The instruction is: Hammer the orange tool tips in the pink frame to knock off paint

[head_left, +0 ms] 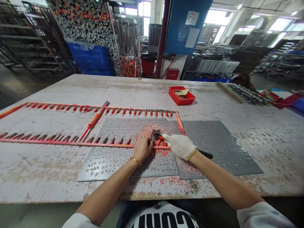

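My left hand (142, 147), bare with a gold bracelet at the wrist, is closed at the near rail of a paint-coated hanging rack (118, 145). Its fingertips hide exactly which part of the rail or hook they grip. In a white knit glove, my right hand (182, 146) is wrapped round a hammer (155, 134), whose dark head lies just beyond my left fingers. The black handle end sticks out behind the glove. Below the head, orange-coated hooks (161, 142) stand along the rail, amid a heap of red and white paint chips (149, 129).
Grey dimpled metal plates (206, 136) lie under the rack on the worn white table (47, 171). A red tray (181, 98) holding tape rolls stands beyond. Bundled rods (249, 93) lie at the right. Blue crates (91, 60) and stacked profiles (85, 25) stand behind the table.
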A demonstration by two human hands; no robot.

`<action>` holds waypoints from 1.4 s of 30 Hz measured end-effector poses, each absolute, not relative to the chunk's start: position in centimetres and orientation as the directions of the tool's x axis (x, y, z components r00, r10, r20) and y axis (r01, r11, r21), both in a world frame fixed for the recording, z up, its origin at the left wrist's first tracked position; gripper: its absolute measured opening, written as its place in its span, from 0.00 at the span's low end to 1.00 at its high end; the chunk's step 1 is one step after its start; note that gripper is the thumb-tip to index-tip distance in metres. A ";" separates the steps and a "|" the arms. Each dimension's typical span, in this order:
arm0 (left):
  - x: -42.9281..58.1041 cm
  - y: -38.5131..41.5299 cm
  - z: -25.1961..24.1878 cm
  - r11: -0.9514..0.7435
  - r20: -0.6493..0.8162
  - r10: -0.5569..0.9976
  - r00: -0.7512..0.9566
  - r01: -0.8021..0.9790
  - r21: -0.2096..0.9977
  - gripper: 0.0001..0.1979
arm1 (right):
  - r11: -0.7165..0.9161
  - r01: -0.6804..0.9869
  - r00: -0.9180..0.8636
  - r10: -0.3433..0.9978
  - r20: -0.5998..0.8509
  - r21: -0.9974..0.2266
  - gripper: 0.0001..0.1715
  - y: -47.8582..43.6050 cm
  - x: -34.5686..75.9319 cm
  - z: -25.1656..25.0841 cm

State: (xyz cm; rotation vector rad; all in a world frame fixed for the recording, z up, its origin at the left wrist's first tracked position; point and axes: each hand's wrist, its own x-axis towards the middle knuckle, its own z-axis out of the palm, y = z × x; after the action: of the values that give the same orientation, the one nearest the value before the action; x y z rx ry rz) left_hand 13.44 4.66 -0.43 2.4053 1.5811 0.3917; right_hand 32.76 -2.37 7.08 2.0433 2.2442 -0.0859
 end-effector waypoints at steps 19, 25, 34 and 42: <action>13.5 4.4 -0.3 -0.388 0.069 0.920 0.385 0.878 0.280 0.12 | 0.018 0.999 -0.018 1.000 -0.008 0.028 0.32 -4.6 33.8 6.8; 13.5 4.4 -0.6 -0.393 0.082 0.919 0.386 0.879 0.270 0.12 | 0.118 0.993 -0.117 0.992 -0.048 0.013 0.32 -4.5 32.2 5.3; 13.7 4.0 -0.6 -0.386 0.110 0.922 0.370 0.874 0.295 0.10 | 0.032 0.999 -0.033 0.999 0.019 0.036 0.32 -5.0 33.2 7.2; 13.5 4.1 -1.1 -0.373 0.127 0.928 0.351 0.875 0.310 0.10 | 0.091 0.995 -0.089 0.995 -0.032 0.038 0.30 -4.9 33.6 5.3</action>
State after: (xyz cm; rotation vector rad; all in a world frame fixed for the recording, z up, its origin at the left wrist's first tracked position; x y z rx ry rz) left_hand 13.50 4.08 -1.06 2.4219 1.6370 0.4196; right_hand 33.63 -4.85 5.30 2.0860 2.2829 0.0103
